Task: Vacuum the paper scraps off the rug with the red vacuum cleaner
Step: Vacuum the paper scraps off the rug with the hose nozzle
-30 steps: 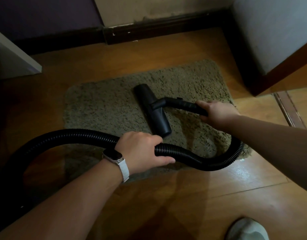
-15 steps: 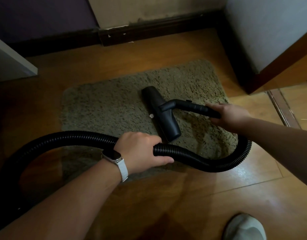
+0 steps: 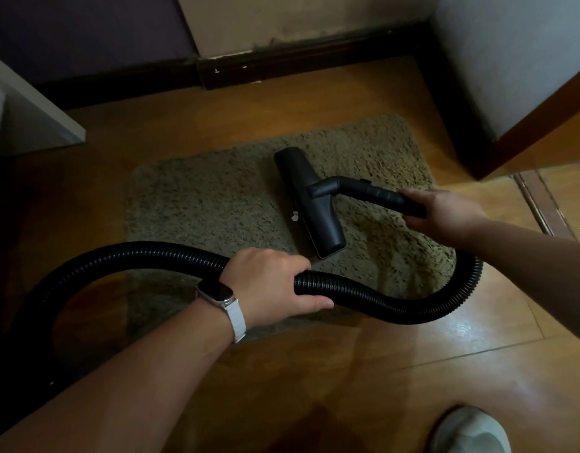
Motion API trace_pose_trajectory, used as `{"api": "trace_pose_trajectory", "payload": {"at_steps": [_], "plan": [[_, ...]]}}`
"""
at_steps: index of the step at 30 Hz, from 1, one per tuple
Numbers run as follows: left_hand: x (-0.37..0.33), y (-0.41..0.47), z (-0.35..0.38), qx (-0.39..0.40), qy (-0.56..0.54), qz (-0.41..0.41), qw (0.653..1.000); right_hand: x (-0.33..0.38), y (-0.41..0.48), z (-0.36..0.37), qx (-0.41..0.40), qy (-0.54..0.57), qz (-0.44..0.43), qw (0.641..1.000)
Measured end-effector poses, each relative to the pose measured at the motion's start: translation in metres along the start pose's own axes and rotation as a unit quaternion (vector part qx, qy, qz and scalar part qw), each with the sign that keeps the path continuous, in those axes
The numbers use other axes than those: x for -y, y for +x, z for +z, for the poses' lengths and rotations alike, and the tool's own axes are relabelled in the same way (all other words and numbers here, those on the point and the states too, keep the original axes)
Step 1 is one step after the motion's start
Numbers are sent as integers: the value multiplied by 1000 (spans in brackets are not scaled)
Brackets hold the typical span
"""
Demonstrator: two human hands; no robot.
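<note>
Honestly, the main risk I see is that small white paper scrap getting shoved along instead of sucked up, since it sits right against the left edge of the black plastic floor nozzle, not under it. That shaggy olive-brown rug is light too, so I'd guess suction could lift or bunch it on the wooden floor. The hands are well apart: the left hand is wrapped round the black ribbed hose near the rug's front edge, wrist flat, and the right hand is closed on the black wand handle, forearm reaching in from the right. The red vacuum body isn't in view.
</note>
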State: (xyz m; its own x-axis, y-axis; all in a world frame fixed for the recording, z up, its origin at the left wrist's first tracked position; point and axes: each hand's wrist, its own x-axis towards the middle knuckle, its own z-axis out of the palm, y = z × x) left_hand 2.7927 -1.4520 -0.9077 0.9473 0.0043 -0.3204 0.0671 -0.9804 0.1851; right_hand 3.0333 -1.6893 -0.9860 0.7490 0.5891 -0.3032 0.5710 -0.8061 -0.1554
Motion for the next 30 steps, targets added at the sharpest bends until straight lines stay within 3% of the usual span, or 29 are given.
{"api": "trace_pose_trajectory", "payload": {"at_steps": [11,30], "plan": [[6,-5,3,4,11,-7,1000,51,20,12,22,-116,-71,991],[1,5,7,3,-6,-7,1000,-16,-2,6,38,-17,45,998]]}}
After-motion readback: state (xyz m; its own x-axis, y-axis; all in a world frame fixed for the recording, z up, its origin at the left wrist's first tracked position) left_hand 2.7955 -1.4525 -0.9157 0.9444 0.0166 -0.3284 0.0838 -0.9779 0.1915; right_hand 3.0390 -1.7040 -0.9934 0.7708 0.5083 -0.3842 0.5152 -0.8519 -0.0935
